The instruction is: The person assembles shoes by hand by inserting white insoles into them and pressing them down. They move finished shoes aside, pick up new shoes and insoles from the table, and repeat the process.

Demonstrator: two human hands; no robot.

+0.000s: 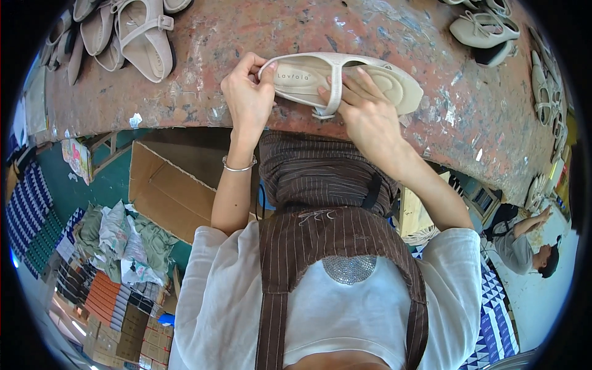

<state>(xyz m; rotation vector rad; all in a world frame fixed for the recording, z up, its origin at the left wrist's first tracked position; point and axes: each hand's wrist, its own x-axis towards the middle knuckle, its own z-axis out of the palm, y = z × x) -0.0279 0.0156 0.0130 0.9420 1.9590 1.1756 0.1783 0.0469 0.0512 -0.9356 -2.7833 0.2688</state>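
A beige strapped shoe (302,94) lies sideways over the table's near edge, with its heel to the left and its toe to the right. A pale insole with printed lettering shows inside it. My left hand (250,92) is closed on the heel rim, thumb inside and fingers round the back. My right hand (370,117) reaches into the front part, over the insole. One of its digits passes under the cross strap (336,80), while the other fingers bend over the forefoot. What the right fingertips press on is partly hidden.
Several beige shoes (145,40) sit at the far left of the worn red table (216,24); more shoes (484,29) are at the far right. Below stand an open cardboard box (169,191) and piled cloth (126,240). Another person (524,243) is off to the right.
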